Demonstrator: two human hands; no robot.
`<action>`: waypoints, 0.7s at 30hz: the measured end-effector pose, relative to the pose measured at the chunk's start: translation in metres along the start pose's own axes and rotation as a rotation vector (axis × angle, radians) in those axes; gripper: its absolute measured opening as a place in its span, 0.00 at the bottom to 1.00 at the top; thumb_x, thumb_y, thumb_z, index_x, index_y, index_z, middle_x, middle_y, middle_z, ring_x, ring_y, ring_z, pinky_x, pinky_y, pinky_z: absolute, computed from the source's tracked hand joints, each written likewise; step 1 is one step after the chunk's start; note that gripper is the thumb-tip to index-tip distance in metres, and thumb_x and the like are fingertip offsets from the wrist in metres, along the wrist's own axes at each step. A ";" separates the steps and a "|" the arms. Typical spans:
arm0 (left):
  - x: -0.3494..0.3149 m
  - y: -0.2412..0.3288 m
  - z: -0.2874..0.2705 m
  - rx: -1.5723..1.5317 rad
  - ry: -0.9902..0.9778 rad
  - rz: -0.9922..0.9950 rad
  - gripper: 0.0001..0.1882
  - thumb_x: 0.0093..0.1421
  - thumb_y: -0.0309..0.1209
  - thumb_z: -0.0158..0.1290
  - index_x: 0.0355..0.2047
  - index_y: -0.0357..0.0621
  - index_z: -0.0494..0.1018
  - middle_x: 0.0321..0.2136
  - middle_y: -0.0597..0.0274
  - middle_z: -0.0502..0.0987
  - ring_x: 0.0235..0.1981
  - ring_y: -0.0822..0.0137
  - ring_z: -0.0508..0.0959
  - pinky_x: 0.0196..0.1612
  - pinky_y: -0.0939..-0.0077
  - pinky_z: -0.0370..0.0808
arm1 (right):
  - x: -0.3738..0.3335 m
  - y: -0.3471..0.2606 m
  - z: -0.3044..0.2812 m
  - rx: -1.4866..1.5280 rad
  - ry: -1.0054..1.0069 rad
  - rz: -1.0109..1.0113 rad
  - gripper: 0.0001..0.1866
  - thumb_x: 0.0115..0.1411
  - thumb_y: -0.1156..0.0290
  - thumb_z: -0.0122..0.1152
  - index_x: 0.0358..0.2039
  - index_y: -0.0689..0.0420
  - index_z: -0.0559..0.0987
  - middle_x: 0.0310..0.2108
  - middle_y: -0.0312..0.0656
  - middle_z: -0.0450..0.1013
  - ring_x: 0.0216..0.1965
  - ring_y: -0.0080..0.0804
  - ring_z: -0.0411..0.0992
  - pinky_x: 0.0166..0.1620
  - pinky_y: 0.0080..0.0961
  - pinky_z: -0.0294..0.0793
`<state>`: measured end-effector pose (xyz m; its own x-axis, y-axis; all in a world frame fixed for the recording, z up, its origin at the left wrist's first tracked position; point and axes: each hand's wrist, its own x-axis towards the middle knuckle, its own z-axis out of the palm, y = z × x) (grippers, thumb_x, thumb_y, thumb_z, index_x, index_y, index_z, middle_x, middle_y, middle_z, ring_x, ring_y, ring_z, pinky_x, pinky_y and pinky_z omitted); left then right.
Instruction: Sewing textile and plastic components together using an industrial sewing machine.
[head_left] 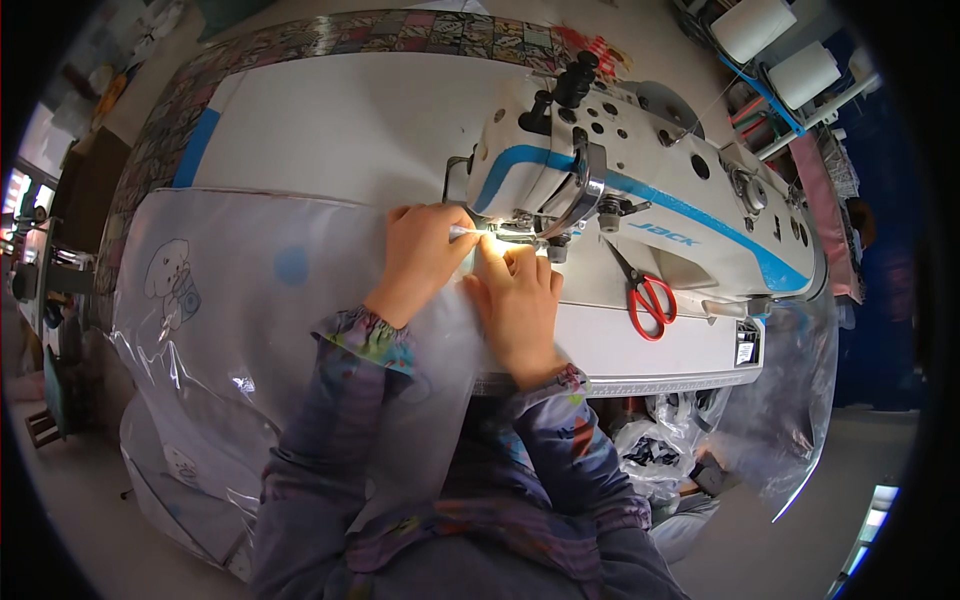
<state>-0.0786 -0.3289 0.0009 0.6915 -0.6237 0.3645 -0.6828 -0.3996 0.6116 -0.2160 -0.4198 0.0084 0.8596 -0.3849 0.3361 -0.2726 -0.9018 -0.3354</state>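
A white and blue sewing machine [560, 185] stands in front of me, its lamp lighting the needle area. A clear plastic sheet [230, 280], printed with a cartoon puppy and a blue dot, runs from the left up to the needle. Just left of the presser foot, my left hand [425, 255] is closed in a pinch on the sheet's whitish edge. My right hand [520, 310] is close beside it, fingers bent and pressed together at the same edge, right under the needle area. The fingertips of both hands are partly hidden by glare.
Red-handled scissors [650, 300] lie on the machine bed to the right. Thread cones [755, 28] stand on a rack at the upper right. More clear plastic [780, 400] hangs off the table's right end. A plastic bag with dark scraps [652, 450] sits below the table edge.
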 end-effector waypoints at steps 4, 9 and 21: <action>0.003 0.003 0.001 0.004 -0.031 -0.089 0.05 0.51 0.36 0.59 0.25 0.51 0.80 0.22 0.65 0.80 0.30 0.60 0.80 0.45 0.62 0.65 | 0.007 0.007 -0.007 0.039 -0.050 -0.003 0.28 0.55 0.62 0.67 0.57 0.51 0.75 0.43 0.40 0.71 0.47 0.43 0.69 0.48 0.39 0.64; 0.007 0.007 0.005 -0.011 -0.066 -0.151 0.05 0.50 0.35 0.58 0.25 0.50 0.81 0.24 0.63 0.81 0.31 0.58 0.80 0.47 0.61 0.66 | 0.013 0.013 -0.013 0.148 -0.135 0.019 0.29 0.53 0.60 0.68 0.56 0.52 0.75 0.46 0.45 0.73 0.48 0.46 0.71 0.48 0.41 0.65; 0.023 0.004 0.015 0.105 -0.101 -0.207 0.08 0.47 0.34 0.58 0.28 0.48 0.83 0.24 0.57 0.81 0.32 0.54 0.81 0.49 0.60 0.65 | 0.020 0.043 -0.035 0.406 0.160 0.160 0.14 0.52 0.72 0.71 0.39 0.63 0.81 0.25 0.48 0.76 0.21 0.40 0.75 0.27 0.32 0.72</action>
<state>-0.0690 -0.3552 0.0013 0.7958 -0.5828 0.1642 -0.5535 -0.5902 0.5876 -0.2258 -0.4736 0.0316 0.7343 -0.5670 0.3733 -0.1772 -0.6909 -0.7009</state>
